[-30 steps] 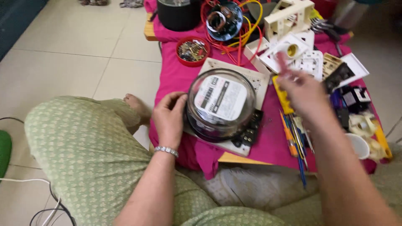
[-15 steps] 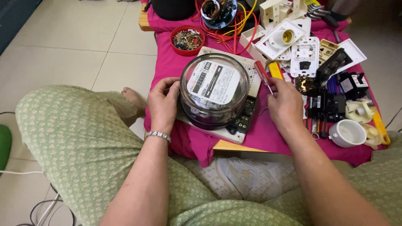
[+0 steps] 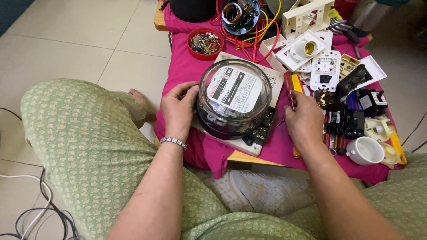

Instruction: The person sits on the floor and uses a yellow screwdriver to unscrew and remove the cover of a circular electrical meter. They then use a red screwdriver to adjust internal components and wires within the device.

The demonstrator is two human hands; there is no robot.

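A low wooden counter (image 3: pixel 249 158) draped in bright pink cloth (image 3: pixel 187 66) carries a round electricity meter under a clear glass dome (image 3: pixel 233 98), mounted on a white square base plate; its face tilts up toward the camera. White switch plates (image 3: pixel 327 69), black breakers (image 3: pixel 351 122) and a white ceramic cup (image 3: pixel 364 150) crowd the right side; a red bowl of screws (image 3: pixel 204 43) sits behind. The left hand (image 3: pixel 178 109) cups the dome's side, fingers curled against it. The right hand (image 3: pixel 304 120) grips a red-handled screwdriver (image 3: pixel 289 86), its long axis running away from the person.
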